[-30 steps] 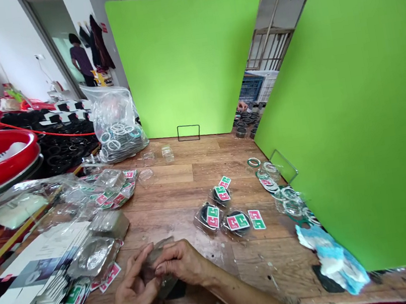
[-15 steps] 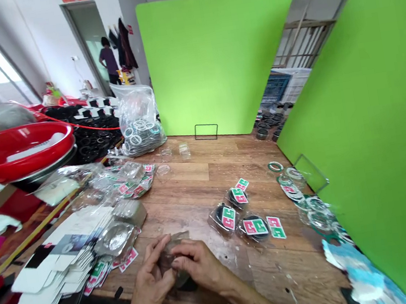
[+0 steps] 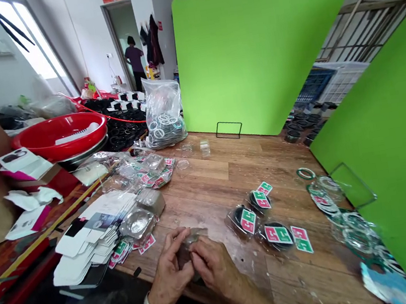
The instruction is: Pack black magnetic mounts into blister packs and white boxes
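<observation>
Near the table's front edge, my left hand [image 3: 172, 268] and my right hand [image 3: 213, 259] hold a clear plastic piece [image 3: 197, 233] between them. The fingers of both hands are bent round it and hide most of it. To the right lie black round parts in clear wrap [image 3: 277, 236], with red and green cards [image 3: 248, 221] on top. A loose red and green card [image 3: 302, 239] lies beside them. Left of my hands is a clear plastic tray [image 3: 137, 224] next to a stack of similar trays [image 3: 151, 200].
White flat boxes [image 3: 87, 245] are piled at the left, with a red basin [image 3: 63, 137] behind. A bag of rings [image 3: 165, 122] stands at the back. Green panels [image 3: 250, 58] bound the table; ring parts [image 3: 355, 231] line the right side.
The view has swung to the left, so everything appears shifted right. My right hand's fingers are bent in more over the clear plastic piece.
</observation>
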